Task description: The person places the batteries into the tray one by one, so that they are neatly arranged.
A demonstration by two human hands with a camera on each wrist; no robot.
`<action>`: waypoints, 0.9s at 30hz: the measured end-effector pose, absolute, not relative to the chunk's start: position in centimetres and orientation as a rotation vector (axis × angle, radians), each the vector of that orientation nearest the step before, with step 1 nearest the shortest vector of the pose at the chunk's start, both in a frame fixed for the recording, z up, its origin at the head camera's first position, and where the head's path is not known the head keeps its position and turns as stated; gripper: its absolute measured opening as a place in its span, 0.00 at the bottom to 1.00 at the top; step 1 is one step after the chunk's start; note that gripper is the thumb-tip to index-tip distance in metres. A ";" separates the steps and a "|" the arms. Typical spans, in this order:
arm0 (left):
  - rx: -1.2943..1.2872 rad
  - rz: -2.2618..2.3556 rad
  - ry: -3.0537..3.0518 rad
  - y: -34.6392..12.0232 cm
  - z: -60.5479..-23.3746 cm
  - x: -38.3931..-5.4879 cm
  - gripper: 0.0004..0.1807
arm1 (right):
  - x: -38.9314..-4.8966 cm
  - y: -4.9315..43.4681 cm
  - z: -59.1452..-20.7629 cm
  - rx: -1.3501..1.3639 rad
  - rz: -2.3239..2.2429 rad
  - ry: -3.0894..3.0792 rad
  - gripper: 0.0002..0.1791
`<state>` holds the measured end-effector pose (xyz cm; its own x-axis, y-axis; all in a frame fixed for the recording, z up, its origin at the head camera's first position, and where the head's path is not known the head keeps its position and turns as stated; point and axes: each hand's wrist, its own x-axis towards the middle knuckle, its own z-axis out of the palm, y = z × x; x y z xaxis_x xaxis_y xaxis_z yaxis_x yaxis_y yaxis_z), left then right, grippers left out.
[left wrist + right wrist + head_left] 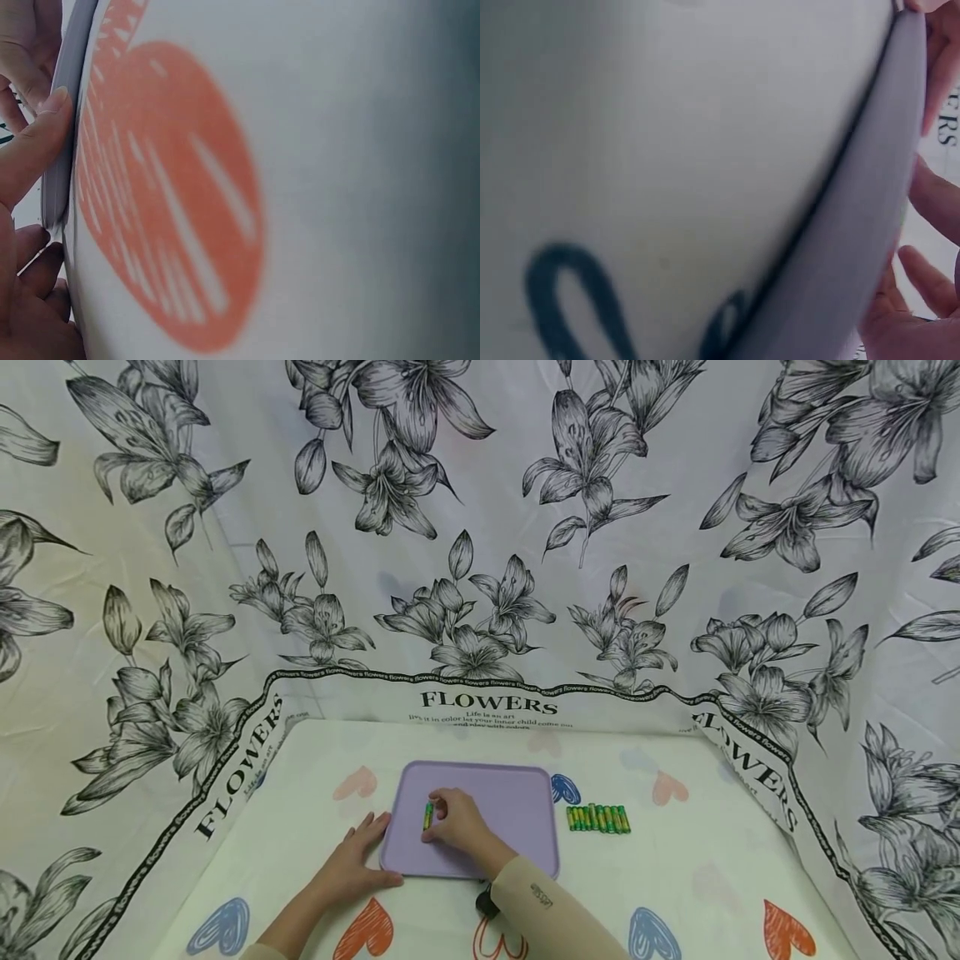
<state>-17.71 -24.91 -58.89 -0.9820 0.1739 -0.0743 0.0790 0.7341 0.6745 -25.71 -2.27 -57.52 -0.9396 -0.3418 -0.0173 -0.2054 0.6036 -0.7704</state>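
A light purple tray (510, 810) lies on the heart-patterned cloth. Over its left half, my right hand (456, 820) pinches a green battery (428, 817) between thumb and fingers, with the battery standing lengthwise away from me. At the tray's left side rests my left hand (358, 858), its fingers spread along the edge and its thumb by the near left corner. The left wrist view shows that thumb (41, 139) touching the tray's rim (69, 82). In the right wrist view the tray's side (855, 202) hides part of the right hand (922, 300), and the battery is not visible there.
Right of the tray, several green batteries (598, 819) lie side by side in a row. A small black object (487, 903) shows beside the right sleeve, below the tray's near edge. Flower-printed curtains (480, 610) stand around the back and sides of the table.
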 end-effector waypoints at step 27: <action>0.178 1.099 2.795 -24.8 -58.9 -17.7 0.64 | -24.8 5.4 -52.1 -0.400 -1.547 2.558 0.36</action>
<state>-17.66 -24.81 -58.93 -0.9842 0.1577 -0.0802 0.0608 0.7272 0.6838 -24.80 5.40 -52.08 -0.9572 -0.2879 0.0296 -0.1599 0.4409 -0.8832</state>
